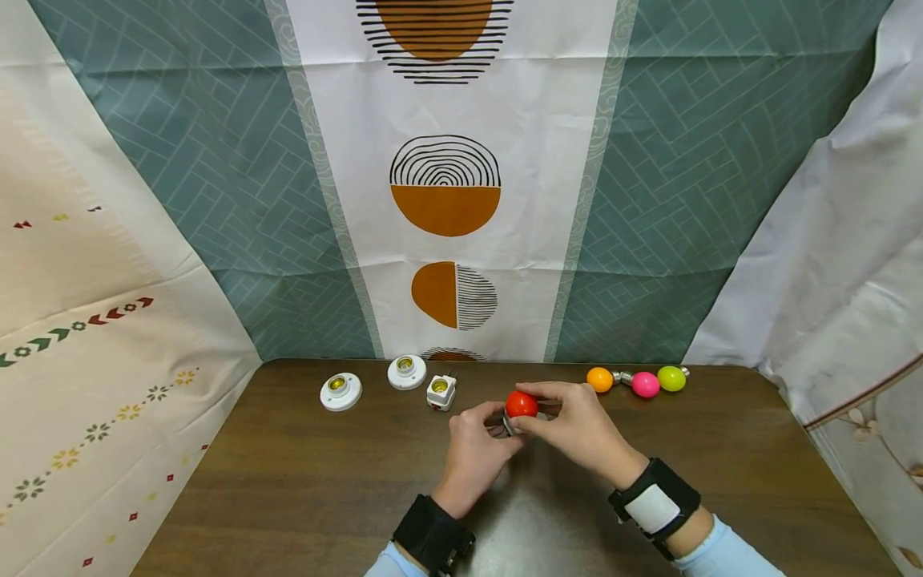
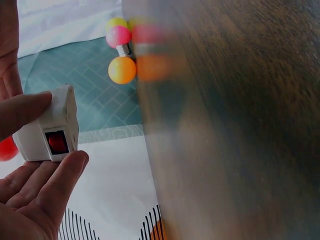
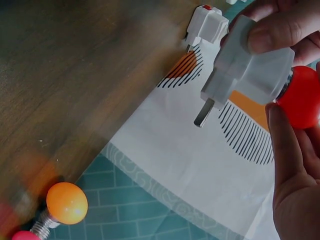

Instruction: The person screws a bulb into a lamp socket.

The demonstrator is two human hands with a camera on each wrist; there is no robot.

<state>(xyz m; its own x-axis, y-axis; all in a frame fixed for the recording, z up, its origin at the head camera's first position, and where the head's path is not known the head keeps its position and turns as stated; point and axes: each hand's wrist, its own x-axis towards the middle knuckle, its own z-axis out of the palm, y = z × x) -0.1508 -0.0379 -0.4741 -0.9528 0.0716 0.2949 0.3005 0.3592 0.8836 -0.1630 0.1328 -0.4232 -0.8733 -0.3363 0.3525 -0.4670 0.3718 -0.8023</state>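
Where the far edge of the table (image 1: 324, 497) was backed by a cloth (image 1: 534, 240), a first round socket (image 1: 340, 396) was seen at the left, then a second round socket (image 1: 406, 375) and a spare adapter (image 1: 441, 393). To their right, a white adapter (image 3: 250, 70) was pinched by the left hand (image 1: 472, 453), thumb against fingers, and a red bulb (image 1: 521, 405) at its mouth was gripped between the thumb and curled fingers of the right hand (image 1: 580, 425). As a sliver of metal could be seen at the joint, the step seemed best done with the adapter held firm and the bulb turned gently, unsqueezed and untilted. Farther right, an orange bulb (image 1: 600, 380), a pink bulb (image 1: 645, 385) and a green bulb (image 1: 672, 378) were set near the far edge, where a nudge might have rolled them; ample room was offered by the wood before the sockets.
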